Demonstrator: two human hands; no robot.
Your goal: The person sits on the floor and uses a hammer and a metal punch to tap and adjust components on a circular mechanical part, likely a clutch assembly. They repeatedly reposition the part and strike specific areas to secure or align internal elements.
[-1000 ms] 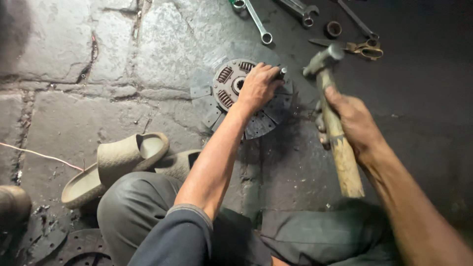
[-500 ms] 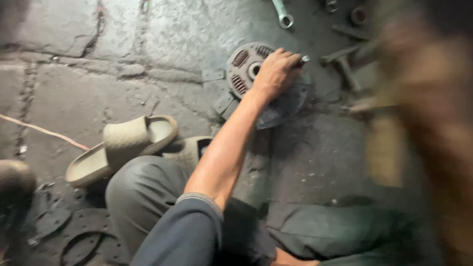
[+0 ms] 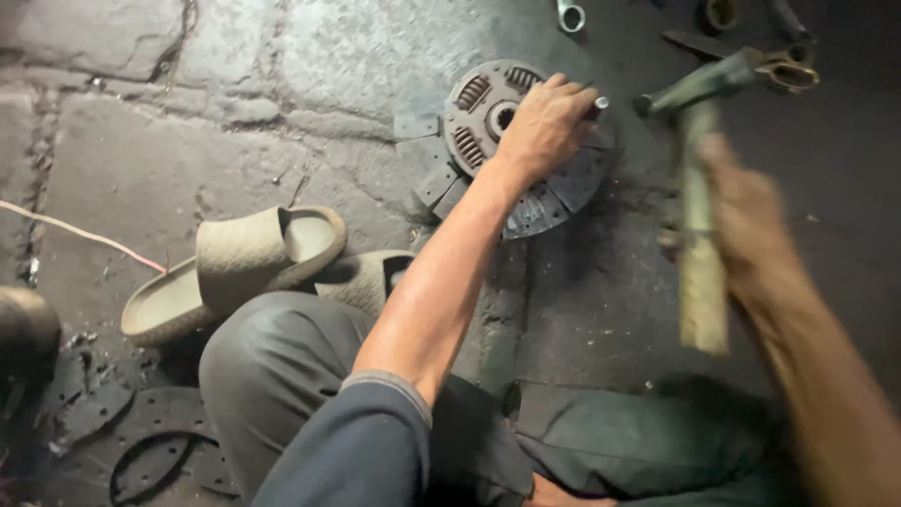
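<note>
The left hand [image 3: 544, 122] is closed on a punch [image 3: 599, 105] over the clutch disc [image 3: 488, 113], the right hand [image 3: 741, 216] closed around a hammer [image 3: 699, 188].

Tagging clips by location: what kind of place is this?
Likely an informal repair workshop, worked on the ground. A clutch disc lies on an oil-darkened stone floor, steadied by the left hand, which pinches a small metal pin; the right hand holds a wooden-handled hammer. Spanners lie nearby.
</note>
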